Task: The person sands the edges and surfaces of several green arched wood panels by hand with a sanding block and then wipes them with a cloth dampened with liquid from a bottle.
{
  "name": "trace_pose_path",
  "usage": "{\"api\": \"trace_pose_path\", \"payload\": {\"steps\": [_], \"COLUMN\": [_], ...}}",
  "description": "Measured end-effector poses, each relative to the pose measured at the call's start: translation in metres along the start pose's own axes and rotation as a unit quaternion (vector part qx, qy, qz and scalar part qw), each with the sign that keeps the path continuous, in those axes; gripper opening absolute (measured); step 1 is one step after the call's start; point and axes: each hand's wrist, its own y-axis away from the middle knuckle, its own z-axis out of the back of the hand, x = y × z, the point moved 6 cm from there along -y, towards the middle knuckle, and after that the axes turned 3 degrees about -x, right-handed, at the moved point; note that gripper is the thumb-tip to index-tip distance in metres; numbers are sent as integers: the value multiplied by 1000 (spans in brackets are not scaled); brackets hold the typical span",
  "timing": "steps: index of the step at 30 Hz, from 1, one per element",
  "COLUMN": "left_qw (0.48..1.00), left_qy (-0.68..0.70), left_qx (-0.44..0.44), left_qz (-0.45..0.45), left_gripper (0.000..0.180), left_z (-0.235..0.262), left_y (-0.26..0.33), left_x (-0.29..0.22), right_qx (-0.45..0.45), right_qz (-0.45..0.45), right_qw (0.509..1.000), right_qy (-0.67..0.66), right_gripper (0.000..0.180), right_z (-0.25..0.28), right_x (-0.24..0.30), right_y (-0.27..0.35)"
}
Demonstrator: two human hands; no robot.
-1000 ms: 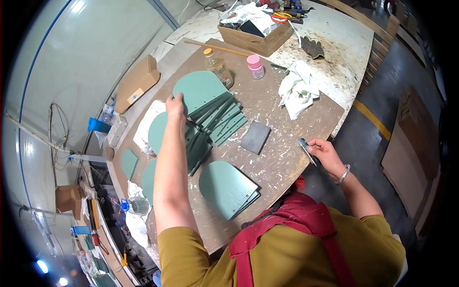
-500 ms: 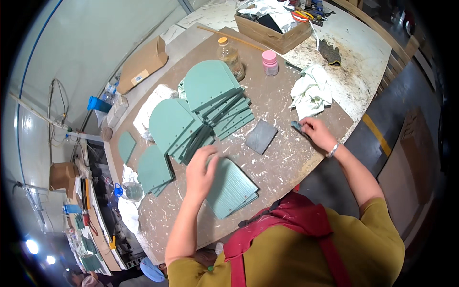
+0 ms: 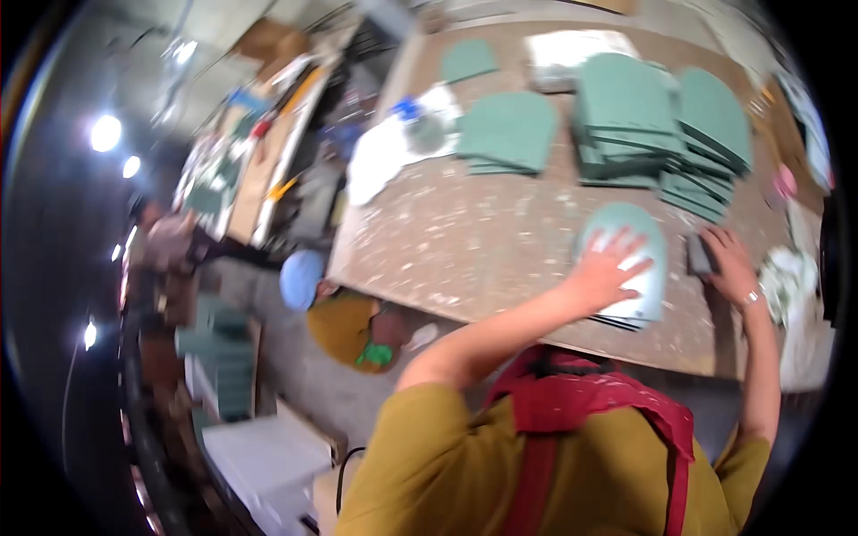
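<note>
1. The left hand [image 3: 609, 266] lay flat, fingers [image 3: 626, 239] spread open, on top of a pale green arched panel [image 3: 636, 259] near the front edge of the table [image 3: 465, 241].
2. That panel topped a thin stack, whose lower edges showed just beneath it toward the table's front edge.
3. The right hand [image 3: 728, 263] rested just to the right of the panel, its fingers curled over a small grey block [image 3: 698, 255]; how firmly they gripped it could not be told.
4. A bracelet [image 3: 752, 297] sat on the right wrist.
5. Farther back on the table, larger stacks of green arched panels [image 3: 657, 121] lay fanned and overlapping, and another single stack [image 3: 508, 132] sat to their left.
6. A white cloth [image 3: 380, 156] lay at the table's left end, and a crumpled white rag [image 3: 786, 277] lay right of the right hand.
7. The tabletop was brown and speckled with pale paint marks.
8. Below the table's left edge, another person in a blue cap [image 3: 299, 277] was crouched on the floor.
</note>
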Motion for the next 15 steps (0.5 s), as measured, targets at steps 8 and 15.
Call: {"api": "trace_pose_path", "payload": {"steps": [8,15], "left_qw": [982,982], "left_qy": [-65,16], "left_qx": [-87,-1], "left_qz": [156,190], "left_gripper": [64,67], "left_z": [5,-18], "left_y": [-19,-23], "left_x": [41,62], "right_qx": [-107,-128], "right_qz": [-136,-154], "right_qw": [956,962], "right_qy": [-236,-185], "right_gripper": [74,60], "right_z": [8,-3], "right_x": [52,110], "right_y": [66,1]}}
